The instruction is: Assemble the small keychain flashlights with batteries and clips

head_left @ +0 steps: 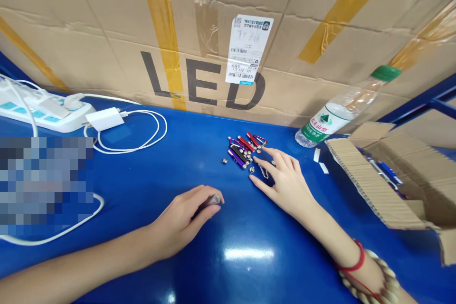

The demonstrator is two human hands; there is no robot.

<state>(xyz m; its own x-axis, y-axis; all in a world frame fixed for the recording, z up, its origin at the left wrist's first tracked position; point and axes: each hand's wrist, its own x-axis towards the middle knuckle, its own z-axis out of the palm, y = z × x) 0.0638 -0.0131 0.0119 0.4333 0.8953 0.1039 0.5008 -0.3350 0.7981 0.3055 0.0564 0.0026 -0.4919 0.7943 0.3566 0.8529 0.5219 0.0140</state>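
My left hand (181, 218) is closed around a small grey metal tube (213, 199), whose round end shows between thumb and forefinger; the rest is hidden in the palm. Off to its right, my right hand (283, 180) has its fingers spread over the near side of a small pile. In that pile lie a purple keychain flashlight (237, 157), a black one (239, 153) and red ones (245, 143). Small carabiner clips (263, 171), round button cells (251, 169) and other little metal parts lie among them. Whether the right fingertips touch any piece, I cannot tell.
A large cardboard box (117, 57) marked LED stands behind the blue table (199, 152). On the right are a tilted water bottle (327, 118) and an open carton (374, 185) with pieces inside. A power strip (67, 118) and charger with cable (105, 118) lie left.
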